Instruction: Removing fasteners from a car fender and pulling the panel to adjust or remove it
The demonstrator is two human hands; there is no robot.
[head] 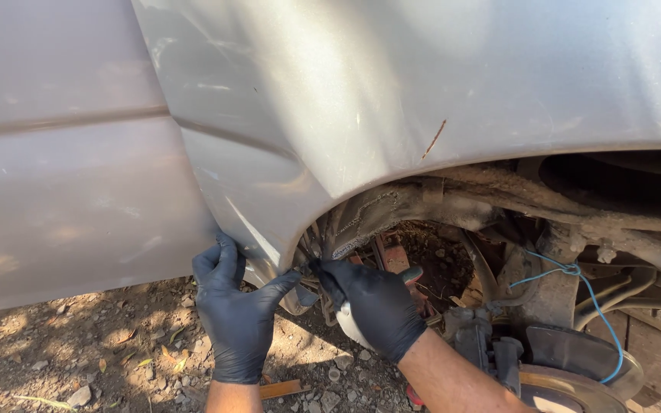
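Left hand [236,313] pinches fender edge [269,264] | right hand [372,302] just beside, inside arch, closed on a half-hidden tool [411,274]

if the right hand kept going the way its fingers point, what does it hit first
The right hand points up-left into the wheel arch; it would likely meet the lower rear edge of the silver fender almost at once, beside the left hand. Depth is unclear.

no packages, no labels, no signs, no screens in view
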